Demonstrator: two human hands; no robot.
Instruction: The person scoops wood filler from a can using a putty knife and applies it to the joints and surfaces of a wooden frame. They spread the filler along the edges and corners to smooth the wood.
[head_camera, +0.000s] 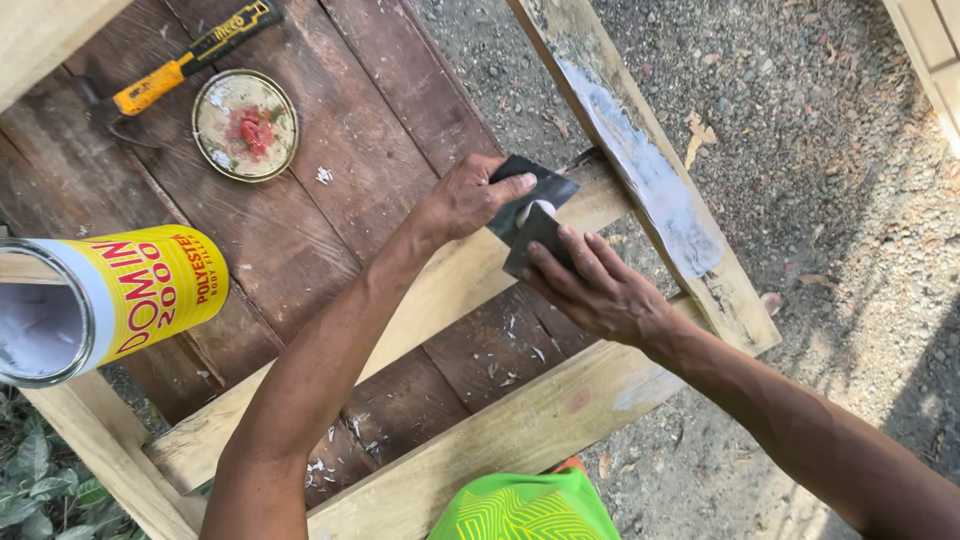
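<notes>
My left hand (470, 197) grips a dark flat scraper blade (545, 188) above a pale wooden rail (455, 285). My right hand (600, 285) presses a second dark flat blade (532, 240) against the first; a dab of pale filler (535, 210) sits between the two blades. Both hands hover over a wooden frame. Its slanted plank (650, 170) at the right is smeared with whitish filler.
An open yellow can (110, 300) of filler lies tilted at the left edge. A round metal lid (245, 125) with a red paste smear and a yellow-handled tool (180, 65) rest on dark boards. Gravel ground lies to the right, green plants at the bottom left.
</notes>
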